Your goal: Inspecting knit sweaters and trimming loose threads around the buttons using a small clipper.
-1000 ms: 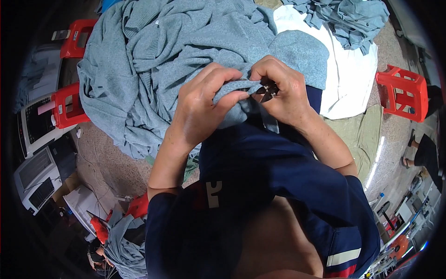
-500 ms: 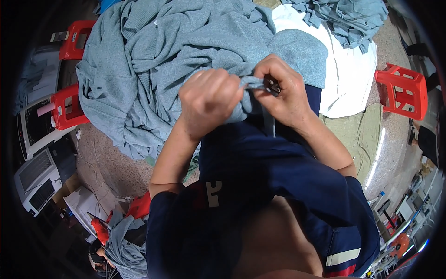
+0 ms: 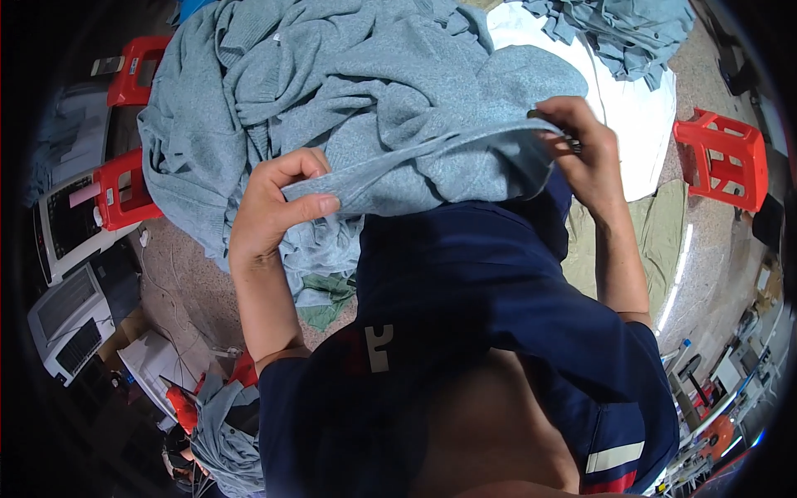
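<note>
Seen from above, a person in a navy shirt (image 3: 540,307) holds up the edge of a grey-blue knit (image 3: 415,187) with two bare hands. The edge stretches as a long, narrow band between the hands, slanting up toward the right, with the rest of the knit drooping beneath it over the navy trousers (image 3: 465,241).

The left hand (image 3: 267,203) pinches the band's left end: the thumb lies along the near side, with the fingers curled behind. The right hand (image 3: 588,158), raised a little higher, has its fingers bent closely around the other end. Something small and dark shows among those fingers, too covered to make out.

Beyond the hands, a large pile (image 3: 249,75) of the same grey-blue knitwear spreads in folds. To its right is a white sheet (image 3: 639,141), with a smaller heap (image 3: 635,37) of knitwear at its far end. A red stool (image 3: 754,178) stands farther right. Two more red stools (image 3: 108,197) are at the left, with a phone (image 3: 106,65) by the farther one.
</note>
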A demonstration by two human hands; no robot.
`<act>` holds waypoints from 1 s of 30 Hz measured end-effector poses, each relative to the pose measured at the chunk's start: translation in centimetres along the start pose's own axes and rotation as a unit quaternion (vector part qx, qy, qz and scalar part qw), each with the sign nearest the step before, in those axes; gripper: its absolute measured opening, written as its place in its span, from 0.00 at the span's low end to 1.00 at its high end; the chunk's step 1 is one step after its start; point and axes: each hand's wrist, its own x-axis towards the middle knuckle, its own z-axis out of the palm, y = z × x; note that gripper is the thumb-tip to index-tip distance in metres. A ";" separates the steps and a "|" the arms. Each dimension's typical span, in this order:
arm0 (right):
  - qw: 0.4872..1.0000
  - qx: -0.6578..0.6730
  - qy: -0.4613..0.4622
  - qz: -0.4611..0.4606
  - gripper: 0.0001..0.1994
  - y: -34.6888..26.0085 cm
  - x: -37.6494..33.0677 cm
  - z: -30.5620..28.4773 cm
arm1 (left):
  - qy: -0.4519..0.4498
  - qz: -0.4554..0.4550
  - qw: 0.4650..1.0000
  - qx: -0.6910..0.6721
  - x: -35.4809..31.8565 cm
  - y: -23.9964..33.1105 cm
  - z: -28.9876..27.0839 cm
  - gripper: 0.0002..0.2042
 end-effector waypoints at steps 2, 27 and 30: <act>0.987 -0.013 0.059 -0.147 0.07 -1.0 0.3 -0.7 | -0.003 0.023 0.992 -0.127 0.3 1.3 1.6 0.12; 0.977 0.122 -0.147 -0.090 0.18 -2.0 2.9 6.7 | 0.045 0.349 0.899 0.262 4.8 0.1 7.7 0.14; 0.986 0.094 -0.129 -0.056 0.15 -1.7 2.7 6.3 | 0.048 0.379 0.891 0.247 5.6 -0.4 8.0 0.14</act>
